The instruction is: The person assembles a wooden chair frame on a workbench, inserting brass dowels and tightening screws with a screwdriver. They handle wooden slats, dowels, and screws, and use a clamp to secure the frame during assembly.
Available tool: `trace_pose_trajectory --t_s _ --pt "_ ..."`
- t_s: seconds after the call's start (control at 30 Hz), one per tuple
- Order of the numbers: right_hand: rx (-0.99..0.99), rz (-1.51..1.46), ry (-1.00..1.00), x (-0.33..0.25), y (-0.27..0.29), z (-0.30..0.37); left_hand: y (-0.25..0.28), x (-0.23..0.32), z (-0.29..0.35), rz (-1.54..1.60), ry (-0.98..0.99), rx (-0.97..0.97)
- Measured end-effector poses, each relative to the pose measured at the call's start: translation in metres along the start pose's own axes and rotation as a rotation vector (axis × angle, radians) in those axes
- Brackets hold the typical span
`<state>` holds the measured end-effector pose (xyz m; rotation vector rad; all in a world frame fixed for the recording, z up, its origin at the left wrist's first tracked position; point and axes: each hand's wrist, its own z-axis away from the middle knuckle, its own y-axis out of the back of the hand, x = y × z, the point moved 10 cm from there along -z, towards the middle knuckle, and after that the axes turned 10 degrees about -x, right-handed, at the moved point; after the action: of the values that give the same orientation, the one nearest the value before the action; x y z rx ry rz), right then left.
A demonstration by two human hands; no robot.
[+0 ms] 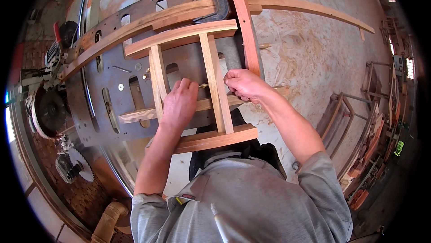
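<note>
A wooden frame (215, 140), with two rails joined by two upright slats, lies over a grey metal table. My left hand (181, 99) is closed between the slats, fingertips curled down. Just right of those fingers a small brass-coloured piece (203, 85) sits against the right slat (214, 72); whether my fingers grip it I cannot tell. My right hand (245, 86) is closed in a pinch on the outer side of that slat, and what it holds is hidden. A loose wooden strip (134, 116) passes beneath the frame and both hands.
A C-clamp (220, 0) holds long wooden strips at the table's (101, 103) far edge. A reddish board (246, 23) stands beyond my right hand. Slots pierce the tabletop, where a small metal rod (121, 69) lies. Circular saw blades (81, 164) are at the left.
</note>
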<state>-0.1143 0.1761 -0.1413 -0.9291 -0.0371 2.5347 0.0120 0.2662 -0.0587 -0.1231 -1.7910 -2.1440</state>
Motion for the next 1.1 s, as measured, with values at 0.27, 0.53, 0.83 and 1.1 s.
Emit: trace_pose_trajectory --t_s 0.27,0.53,0.83,1.1 --pt "-0.005 0.027 -0.126 -0.006 -0.003 0.011 -0.006 -0.008 0.000 0.118 0.032 -0.062" --pt "-0.022 -0.005 -0.059 -0.001 -0.002 0.004 -0.005 -0.009 -0.001 0.136 0.036 -0.046" --pt "0.022 -0.029 -0.045 0.001 -0.003 0.006 0.007 -0.048 0.010 0.421 0.343 0.118" --pt "0.020 -0.104 -0.038 0.004 0.000 0.007 0.070 -0.175 0.057 0.295 0.608 0.251"
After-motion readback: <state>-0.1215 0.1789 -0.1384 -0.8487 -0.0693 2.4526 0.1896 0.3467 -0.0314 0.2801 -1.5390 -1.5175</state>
